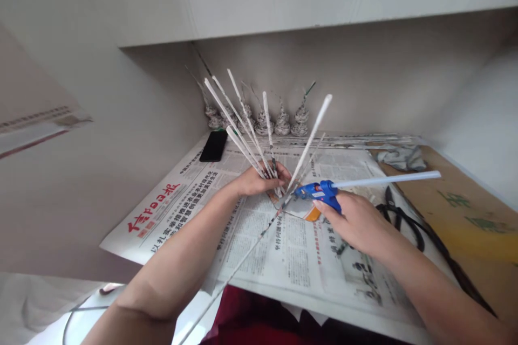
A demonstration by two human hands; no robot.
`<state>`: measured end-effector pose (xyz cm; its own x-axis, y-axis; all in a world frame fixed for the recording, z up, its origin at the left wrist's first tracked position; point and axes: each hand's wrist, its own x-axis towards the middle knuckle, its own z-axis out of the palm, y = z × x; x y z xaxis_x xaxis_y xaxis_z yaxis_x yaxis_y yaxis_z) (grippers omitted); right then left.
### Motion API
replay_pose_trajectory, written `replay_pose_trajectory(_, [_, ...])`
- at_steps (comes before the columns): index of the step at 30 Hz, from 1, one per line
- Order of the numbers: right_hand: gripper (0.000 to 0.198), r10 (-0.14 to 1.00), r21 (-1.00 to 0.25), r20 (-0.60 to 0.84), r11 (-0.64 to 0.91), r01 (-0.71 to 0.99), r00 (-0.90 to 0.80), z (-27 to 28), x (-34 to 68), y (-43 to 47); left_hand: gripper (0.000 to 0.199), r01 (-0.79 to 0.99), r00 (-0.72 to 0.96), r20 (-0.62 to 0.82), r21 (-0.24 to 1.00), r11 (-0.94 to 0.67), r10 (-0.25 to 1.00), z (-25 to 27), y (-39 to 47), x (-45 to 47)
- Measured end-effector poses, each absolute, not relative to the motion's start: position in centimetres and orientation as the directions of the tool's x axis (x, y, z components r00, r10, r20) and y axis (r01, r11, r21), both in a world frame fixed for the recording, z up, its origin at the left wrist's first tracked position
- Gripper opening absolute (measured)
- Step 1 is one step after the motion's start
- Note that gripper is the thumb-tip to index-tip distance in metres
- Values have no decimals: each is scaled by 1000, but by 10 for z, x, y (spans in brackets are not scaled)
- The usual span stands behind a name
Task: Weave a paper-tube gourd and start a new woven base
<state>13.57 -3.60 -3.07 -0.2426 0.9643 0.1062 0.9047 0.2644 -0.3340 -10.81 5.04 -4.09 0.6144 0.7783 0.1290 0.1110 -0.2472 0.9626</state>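
Note:
My left hand (265, 179) is closed around the lower ends of several rolled-newspaper sticks (238, 109), which fan upward and outward above it. My right hand (350, 214) grips a blue hot glue gun (319, 192); a long translucent glue stick (388, 178) juts from its back. The gun's nozzle points left, close to the base where the sticks meet. Beneath that spot lies a flat piece with a white and orange surface (311, 213), partly hidden by the gun. One long thin paper stick (243, 260) runs from the base down toward my lap.
Newspaper sheets (259, 248) cover the table. At the back stand several small coiled-paper gourd shapes (282, 121), with a black phone (213, 145) to their left. Long paper sticks (343, 140) lie along the back. Black-handled scissors (399, 213), a grey cloth (402, 158) and cardboard (465, 205) are on the right.

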Motion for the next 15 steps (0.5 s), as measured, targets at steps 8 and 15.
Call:
replay_pose_trajectory(8, [35,966,-314,109,258,914,-236,-32,135,-37,25,176,560,139,944,-281,817,-45,53,-109])
replay_pose_trajectory(15, [36,967,-286,97,253,924,-234,-33,136,-36,19,121,510,121,970,-210,852,-44,48,-102])
